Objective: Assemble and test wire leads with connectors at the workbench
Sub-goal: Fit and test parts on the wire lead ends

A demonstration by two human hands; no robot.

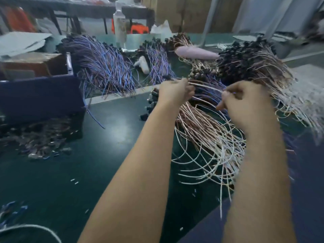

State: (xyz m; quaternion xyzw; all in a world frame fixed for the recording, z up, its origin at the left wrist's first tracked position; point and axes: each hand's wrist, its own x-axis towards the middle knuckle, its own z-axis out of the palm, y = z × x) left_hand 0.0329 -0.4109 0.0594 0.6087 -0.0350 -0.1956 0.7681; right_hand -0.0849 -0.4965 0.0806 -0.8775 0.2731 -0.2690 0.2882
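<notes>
1. Green tabletop [84, 169] carries heaps of wire leads; a pink-and-white pile [201, 134] lies under both hands.
2. Left hand [175, 93], fingers curled, grips one end of a pale lead [206, 87]; right hand [245, 102] pinches it further along, so it stretches between them above the pile.
3. Blue leads [105, 67] lie behind, beside a dark blue bin [40, 97].
4. White bottle [120, 23] stands at the back, label too blurred to read.

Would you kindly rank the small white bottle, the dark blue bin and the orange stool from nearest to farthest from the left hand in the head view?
1. Small white bottle, lying just beyond the left hand, which grips a wire lead.
2. Dark blue bin, left on the bench.
3. Orange stool, behind the bench.
</notes>
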